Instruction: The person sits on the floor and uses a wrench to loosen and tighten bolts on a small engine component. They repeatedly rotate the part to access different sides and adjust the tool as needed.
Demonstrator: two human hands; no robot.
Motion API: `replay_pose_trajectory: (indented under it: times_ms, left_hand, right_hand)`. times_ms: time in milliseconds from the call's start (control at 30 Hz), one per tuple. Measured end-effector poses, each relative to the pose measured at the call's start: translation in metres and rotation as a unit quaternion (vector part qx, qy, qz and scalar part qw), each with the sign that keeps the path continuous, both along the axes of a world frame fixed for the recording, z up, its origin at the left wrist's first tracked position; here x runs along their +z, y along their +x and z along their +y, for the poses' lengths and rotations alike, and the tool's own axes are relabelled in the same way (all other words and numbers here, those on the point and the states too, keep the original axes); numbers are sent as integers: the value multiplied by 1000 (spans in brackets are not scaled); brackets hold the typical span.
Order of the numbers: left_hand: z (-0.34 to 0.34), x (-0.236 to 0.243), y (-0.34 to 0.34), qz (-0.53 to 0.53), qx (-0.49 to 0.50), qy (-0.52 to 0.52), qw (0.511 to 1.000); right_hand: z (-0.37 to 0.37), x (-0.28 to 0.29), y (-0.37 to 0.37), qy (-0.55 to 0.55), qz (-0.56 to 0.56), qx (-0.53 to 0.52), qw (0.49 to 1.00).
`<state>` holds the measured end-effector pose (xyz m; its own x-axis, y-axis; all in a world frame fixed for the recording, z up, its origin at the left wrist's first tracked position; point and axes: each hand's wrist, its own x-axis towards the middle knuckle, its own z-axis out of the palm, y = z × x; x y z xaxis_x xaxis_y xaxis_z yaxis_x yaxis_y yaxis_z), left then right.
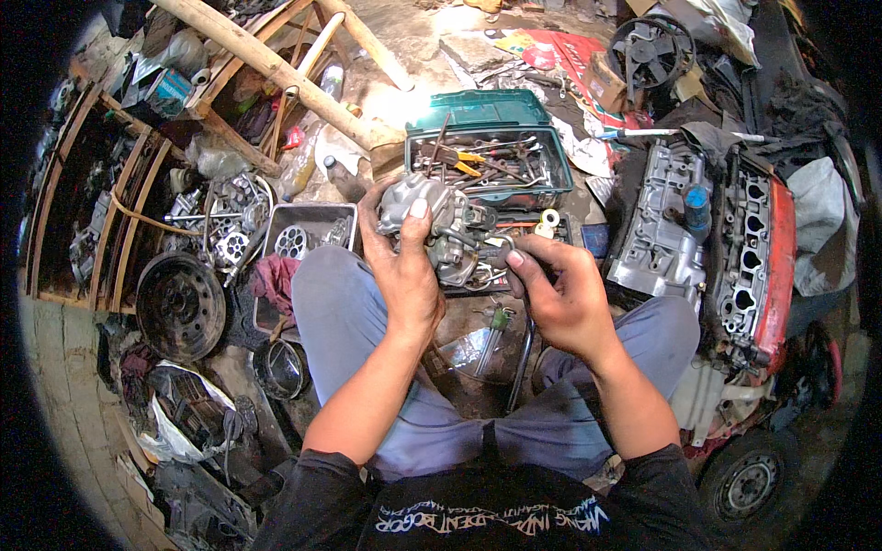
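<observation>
My left hand [404, 275] grips a silver cast-metal mechanical part [427, 207], looking like a carburetor, with hoses and small fittings on its right side, held up over my lap. My right hand [556, 289] has its thumb and index finger closed at the right side of that part, on a small dark piece whose exact shape I cannot make out. Just beyond stands an open teal toolbox [560, 174] holding several wrenches and pliers. Below the part, a green-handled tool [499, 321] lies on the ground between my legs, near a clear plastic bag [464, 349].
A grey tray [344, 219] with a maroon rag [274, 289] and a steel wheel [179, 308] are at left, near a wooden frame [248, 50]. An engine head [657, 220] and red-edged engine piece [772, 266] sit at right, above a tyre [744, 473]. A fan [648, 55] lies behind.
</observation>
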<state>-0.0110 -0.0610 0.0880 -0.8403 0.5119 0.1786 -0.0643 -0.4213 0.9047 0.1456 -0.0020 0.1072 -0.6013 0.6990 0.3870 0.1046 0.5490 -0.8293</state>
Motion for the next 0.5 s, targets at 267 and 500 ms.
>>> replay_pose_trajectory:
  times_ms: [267,500]
  left_hand:
    - [4,-2,-3,-159,-90,15,983]
    - [8,-17,-7,-274,-187,-31,943]
  right_hand:
    - [25,4,10,195,-76,91,974]
    - [16,37,23,-87,69,-34,993]
